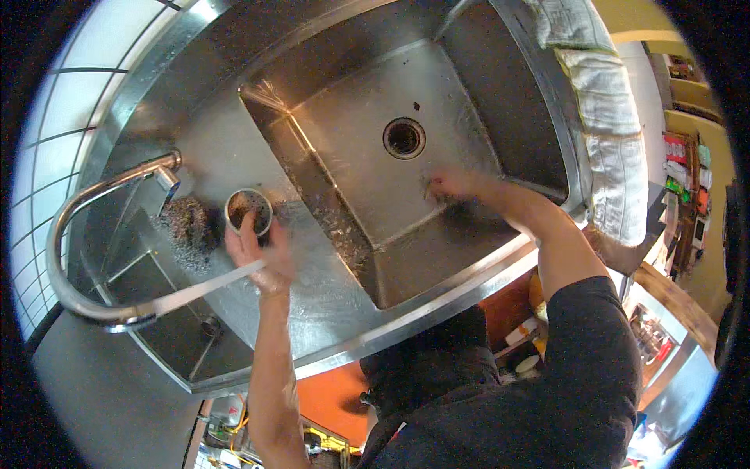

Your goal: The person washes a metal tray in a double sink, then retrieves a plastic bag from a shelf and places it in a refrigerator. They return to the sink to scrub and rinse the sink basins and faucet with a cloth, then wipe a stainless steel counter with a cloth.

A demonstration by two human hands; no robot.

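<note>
My left hand [258, 252] grips a round cup [249, 196] with a pale rim, over the metal ledge left of the basin. Its fingers reach over the rim into the cup, whose inside looks brown and dark. A stream of water [205, 287] runs from the curved chrome faucet [58, 234] to my left wrist. My right hand [451, 183] is low in the stainless steel sink basin [357, 152], near its floor and below the round drain [404, 138]. It is blurred, so whether its fingers hold anything is unclear.
A dark, speckled clump [192, 228] rests on the ledge beside the cup. Dark bits [416, 106] lie near the drain. A white quilted cloth [612, 135] hangs along the sink's right edge. At left is a second, recessed basin [146, 293], below a tiled wall [88, 99].
</note>
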